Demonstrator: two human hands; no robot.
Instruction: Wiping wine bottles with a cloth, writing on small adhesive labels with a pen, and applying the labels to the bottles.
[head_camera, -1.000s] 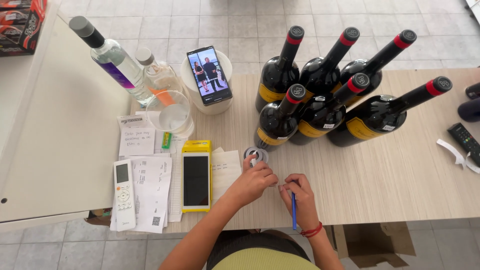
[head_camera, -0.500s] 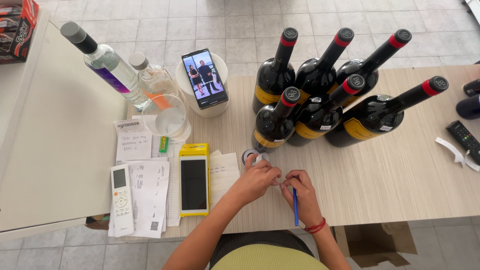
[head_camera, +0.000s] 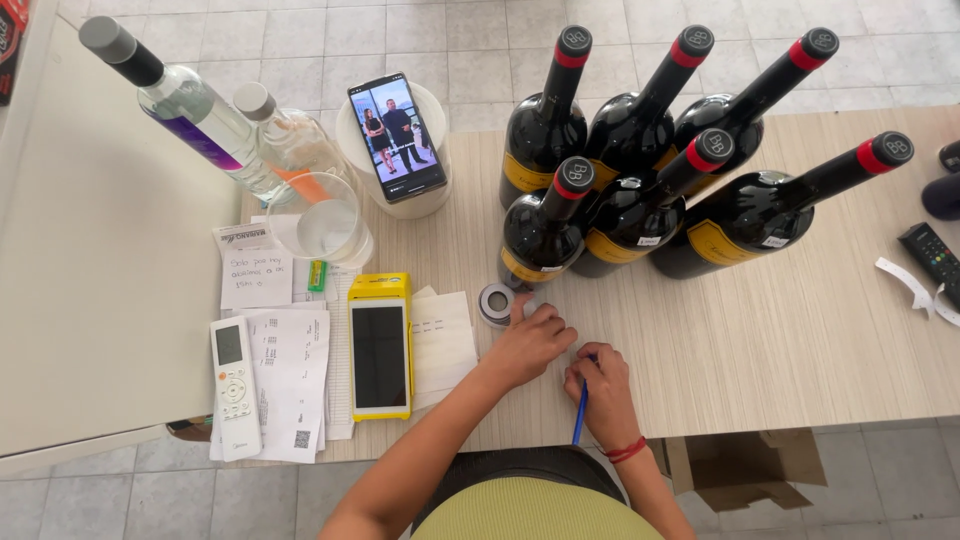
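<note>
Nearest the camera, both forearms reach up from a yellow-green top onto the pale wood-grain worktop (head_camera: 800, 330), the hands close together near its front edge. The right hand (head_camera: 600, 385), a red band at its wrist, is curled shut around a blue pen (head_camera: 580, 415) whose shaft points back toward the body; its tip is hidden under the fingers. The left hand (head_camera: 530, 340) lies knuckles up just beside it, fingers bent onto the surface and reaching toward a small grey roll of tape (head_camera: 494, 303); whether it pinches anything cannot be told. To the left lie a yellow card terminal (head_camera: 380, 355), paper slips (head_camera: 290, 370) and a white remote control (head_camera: 235, 385) (partly overlapping the papers). Farther off stand six dark wine bottles (head_camera: 640, 200) with red-banded necks, clustered just beyond the tape. Beyond the papers are a clear glass (head_camera: 320, 225), two clear bottles (head_camera: 200, 110), and a phone (head_camera: 397, 135) propped on a white round stand. Grey floor tiles lie behind; a black remote (head_camera: 930, 250) sits at the right edge.
</note>
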